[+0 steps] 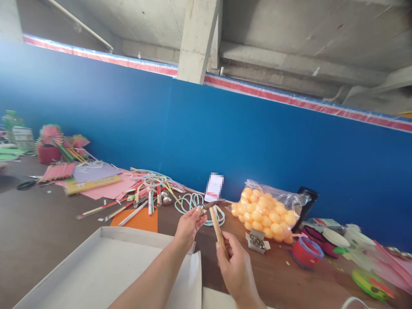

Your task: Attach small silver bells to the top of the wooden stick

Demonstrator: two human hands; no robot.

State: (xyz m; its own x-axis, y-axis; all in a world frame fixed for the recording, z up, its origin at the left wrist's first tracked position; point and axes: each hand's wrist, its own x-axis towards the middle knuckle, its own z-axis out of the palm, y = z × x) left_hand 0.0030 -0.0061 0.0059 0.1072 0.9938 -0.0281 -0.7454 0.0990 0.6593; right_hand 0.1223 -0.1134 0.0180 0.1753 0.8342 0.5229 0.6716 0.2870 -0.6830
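My right hand (236, 268) is closed round the wooden handle of a small hammer (216, 223), held upright over the brown table (38, 231). My left hand (189, 223) pinches a small shiny metal piece (202, 209) right beside the hammer's dark head. Both hands hover above the far edge of a shallow white cardboard tray (106, 266).
A clear bag of orange balls (267, 214), a small open box of metal bits (257, 241), a red tape roll (307, 253) and coiled teal cord (193, 201) lie ahead. Paper sticks, coloured sheets and pink paper fans crowd the left. A blue wall backs the table.
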